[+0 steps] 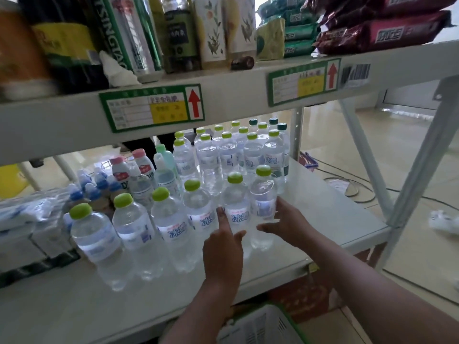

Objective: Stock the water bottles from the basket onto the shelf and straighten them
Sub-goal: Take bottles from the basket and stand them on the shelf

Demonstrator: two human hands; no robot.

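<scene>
Six green-capped water bottles (173, 219) are standing in a front row along the lower shelf (323, 219), running from the left toward the shelf's right end, all upright. Both hands are reaching in at the right end of that row, fingers spread and not closed around anything. The left hand (223, 249) is resting flat against the front of the fifth bottle (236, 207), its fingertips touching the label. The right hand (285, 219) is sitting just beside the sixth bottle (263, 194), thumb and fingers touching its right side and base. Behind the front row, a block of more green-capped bottles (238, 150) is standing near the shelf's rear. To the left of the block, pink-capped bottles (129, 167) and blue-capped bottles (94, 187) are crowding together. Below the shelf's front edge, a green-rimmed basket (263, 326) is showing between the forearms; its contents cannot be made out. Above, the upper shelf (223, 95) is carrying mixed packaged goods and price labels (151, 108).
</scene>
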